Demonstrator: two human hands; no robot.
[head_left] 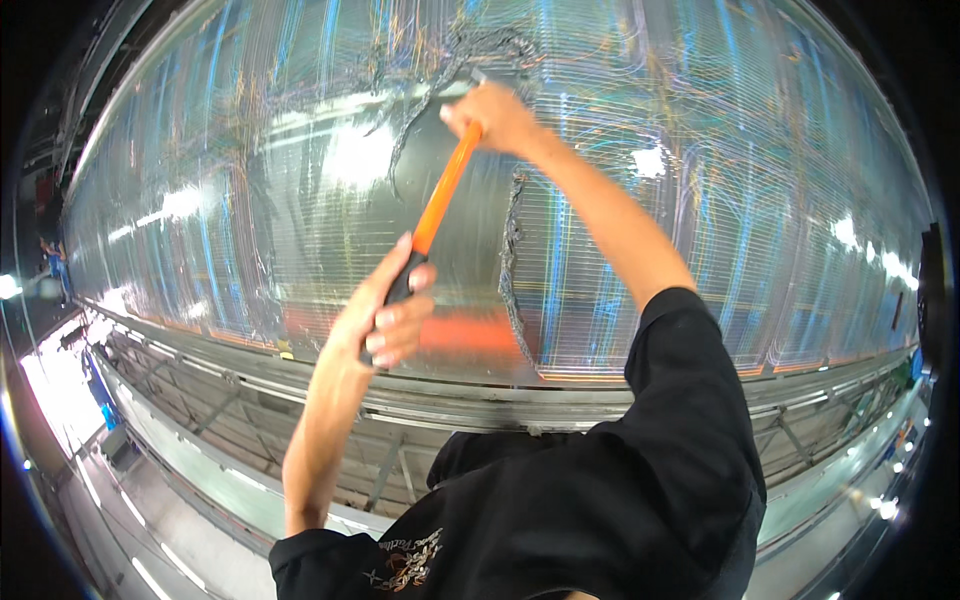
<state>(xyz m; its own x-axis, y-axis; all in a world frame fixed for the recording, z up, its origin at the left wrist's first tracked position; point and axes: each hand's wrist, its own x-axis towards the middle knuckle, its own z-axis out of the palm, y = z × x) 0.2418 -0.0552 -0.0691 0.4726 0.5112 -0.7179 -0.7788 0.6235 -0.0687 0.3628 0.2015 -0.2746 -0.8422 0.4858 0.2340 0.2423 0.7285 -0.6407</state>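
The orange-handled tool [440, 205] runs slantwise between your 2 hands, its dark grip low and its working end high against the shiny ribbed sheet [700, 170]; it looks stiff and light, best held as you hold it, low on the grip with the other hand guiding near the head. Your left hand [385, 315] is clamped around the dark grip; your right hand [495, 115] is closed over the top end, pressing it to the sheet. The sheet looks thin, slick and easily torn; a ragged cut edge [512, 265] hangs just right of the handle, another jagged tear [470, 50] sits above your right hand. Below, a metal rail frame [300, 395] crosses; the sheet spreads wide on both sides.
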